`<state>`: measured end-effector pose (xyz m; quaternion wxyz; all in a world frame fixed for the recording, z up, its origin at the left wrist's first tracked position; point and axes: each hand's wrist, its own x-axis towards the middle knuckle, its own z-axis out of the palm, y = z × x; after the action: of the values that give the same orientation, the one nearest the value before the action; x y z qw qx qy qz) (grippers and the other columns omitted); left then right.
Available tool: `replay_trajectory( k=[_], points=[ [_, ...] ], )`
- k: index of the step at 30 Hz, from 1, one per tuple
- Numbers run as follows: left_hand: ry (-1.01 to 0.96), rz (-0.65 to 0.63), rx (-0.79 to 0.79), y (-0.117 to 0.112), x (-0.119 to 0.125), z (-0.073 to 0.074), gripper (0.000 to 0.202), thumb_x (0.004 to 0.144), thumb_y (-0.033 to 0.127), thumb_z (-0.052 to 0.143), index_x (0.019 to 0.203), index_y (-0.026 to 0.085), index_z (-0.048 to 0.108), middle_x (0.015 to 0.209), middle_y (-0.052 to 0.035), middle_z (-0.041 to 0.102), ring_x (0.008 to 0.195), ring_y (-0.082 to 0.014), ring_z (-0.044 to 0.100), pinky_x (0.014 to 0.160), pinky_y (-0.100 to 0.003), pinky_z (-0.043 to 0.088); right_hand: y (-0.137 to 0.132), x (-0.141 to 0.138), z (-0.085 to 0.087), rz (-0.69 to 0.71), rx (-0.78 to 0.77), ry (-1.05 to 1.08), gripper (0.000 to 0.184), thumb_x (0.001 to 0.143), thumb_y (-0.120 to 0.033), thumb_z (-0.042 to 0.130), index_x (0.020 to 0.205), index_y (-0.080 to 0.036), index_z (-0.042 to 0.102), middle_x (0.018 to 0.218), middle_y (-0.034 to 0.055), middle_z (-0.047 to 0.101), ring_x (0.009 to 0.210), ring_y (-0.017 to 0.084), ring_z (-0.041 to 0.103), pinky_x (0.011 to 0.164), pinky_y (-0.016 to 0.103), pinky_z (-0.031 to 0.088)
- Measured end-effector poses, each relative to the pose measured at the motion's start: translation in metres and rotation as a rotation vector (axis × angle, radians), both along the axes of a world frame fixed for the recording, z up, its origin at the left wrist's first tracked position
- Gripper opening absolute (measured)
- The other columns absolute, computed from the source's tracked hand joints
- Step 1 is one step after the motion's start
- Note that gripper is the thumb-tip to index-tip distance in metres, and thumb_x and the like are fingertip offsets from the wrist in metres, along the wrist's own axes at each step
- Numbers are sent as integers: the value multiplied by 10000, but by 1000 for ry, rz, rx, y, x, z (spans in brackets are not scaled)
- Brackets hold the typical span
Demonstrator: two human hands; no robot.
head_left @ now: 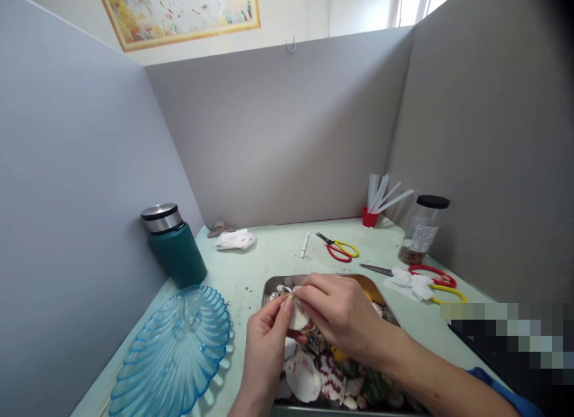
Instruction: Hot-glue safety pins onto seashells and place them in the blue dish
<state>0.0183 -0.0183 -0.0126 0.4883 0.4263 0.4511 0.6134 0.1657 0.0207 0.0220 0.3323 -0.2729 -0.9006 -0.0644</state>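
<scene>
Above a metal tray (368,285) full of shells, both hands meet around a white seashell (298,318). My left hand (268,333) pinches the shell's upper edge between thumb and fingers. My right hand (338,312) is closed at the same edge, its fingertips touching the shell beside the left thumb; part of the shell is hidden behind the fingers. Below the hands in the tray lie a large white shell (304,376), a white shell with dark red markings (332,378) and several small stones and shells.
A blue shell-shaped glass dish (174,351) and a teal bottle (178,253) stand left. Behind the tray lie small scissors (338,248) and a white stick (305,245). Right are larger scissors (376,269), a black-lidded jar (424,229) and a red cup (370,217) of translucent sticks. Grey partitions (278,136) enclose the table.
</scene>
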Motion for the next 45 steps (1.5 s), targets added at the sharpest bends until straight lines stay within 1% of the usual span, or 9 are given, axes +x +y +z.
replay_trajectory(
  k=[5,11,13,16,22,27,31,36,45],
  points=[
    [2,-6,13,1,-1,-2,277,790,353,643,954,142,720,807,-29,617,657,-122,524,481,-195,510,0,-2,-1,-11,-1,-27,140,885,-146,457,819,-164,578,792,53,581,689,163,520,624,272,368],
    [-21,-9,52,-2,-4,3,250,818,354,607,980,172,665,903,-40,637,713,-137,571,524,-198,516,-1,0,7,34,-245,118,140,892,-215,517,1024,-172,539,875,36,610,721,144,562,640,243,399],
    [-39,10,52,-2,-4,4,235,811,347,617,973,177,637,887,-34,639,708,-134,578,536,-198,516,-2,0,7,32,-277,144,154,887,-222,532,1034,-175,532,877,32,614,723,144,564,640,245,397],
    [-57,15,54,-2,-3,5,221,798,335,636,950,178,603,840,-19,629,668,-116,573,532,-188,504,-1,1,6,46,-275,148,77,905,-203,489,941,-179,553,831,28,597,702,141,547,624,246,381],
    [-109,-64,27,-4,1,7,199,817,348,611,937,199,555,850,1,585,702,-125,620,546,-186,483,-1,1,4,73,-235,170,90,898,-159,466,905,-174,555,813,34,573,678,134,523,607,240,369],
    [-120,-72,14,-5,1,6,148,864,355,549,908,214,533,872,33,566,566,-57,592,534,-169,463,-4,0,5,74,-235,145,95,895,-156,464,882,-173,557,800,32,563,655,132,510,582,236,360],
    [-159,-82,45,-4,2,4,119,879,333,529,882,214,534,827,36,561,612,-75,581,493,-152,453,-4,1,7,74,-209,131,87,901,-180,471,918,-175,557,814,33,567,674,137,520,600,241,368],
    [-192,-91,55,-2,2,5,101,874,306,540,855,206,542,790,36,561,647,-83,554,516,-148,473,-4,2,7,73,-187,92,126,916,-193,444,894,-169,566,795,32,549,670,136,516,603,242,368],
    [-179,-65,53,-3,1,4,138,830,329,596,849,196,568,789,23,585,627,-87,560,513,-158,486,-4,1,6,84,-241,141,73,893,-173,476,905,-169,548,808,34,562,662,134,507,587,238,364]
  ],
)
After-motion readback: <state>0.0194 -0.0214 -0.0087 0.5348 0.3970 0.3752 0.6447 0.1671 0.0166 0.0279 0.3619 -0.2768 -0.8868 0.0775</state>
